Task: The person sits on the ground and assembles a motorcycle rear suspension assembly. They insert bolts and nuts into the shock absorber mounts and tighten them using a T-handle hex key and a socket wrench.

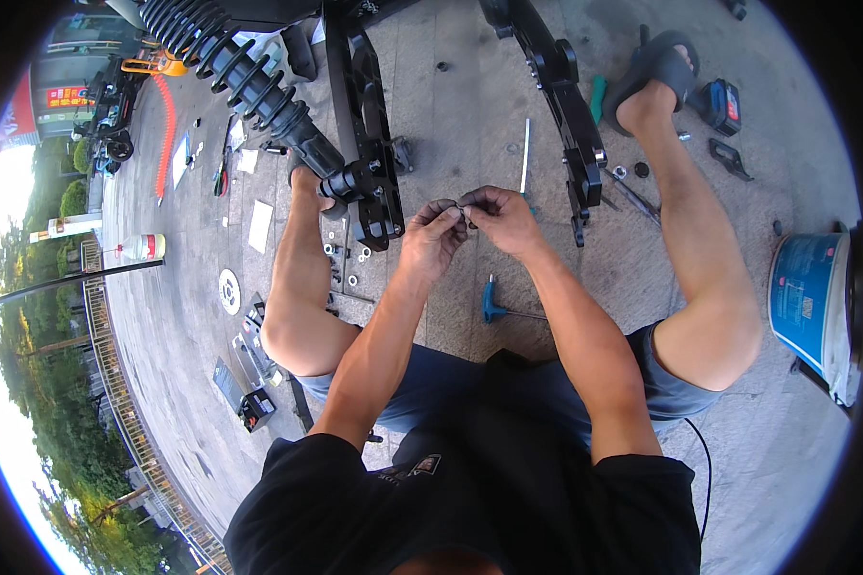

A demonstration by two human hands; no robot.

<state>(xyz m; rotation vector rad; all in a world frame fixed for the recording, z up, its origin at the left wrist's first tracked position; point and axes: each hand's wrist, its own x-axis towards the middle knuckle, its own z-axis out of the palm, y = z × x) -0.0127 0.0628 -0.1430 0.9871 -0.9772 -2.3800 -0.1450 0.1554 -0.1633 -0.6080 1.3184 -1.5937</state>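
Grey paving [177, 326] lies beneath two black beams [556, 88] and a coil shock [249, 88]. Far right stands a blue bucket [804, 299]. Between the beams' near ends, the left hand [431, 241] and right hand [506, 222] meet just beyond a blue hex key [490, 305]. Their thumbs and forefingers pinch a small part [462, 211], mostly hidden, at the fingertips.
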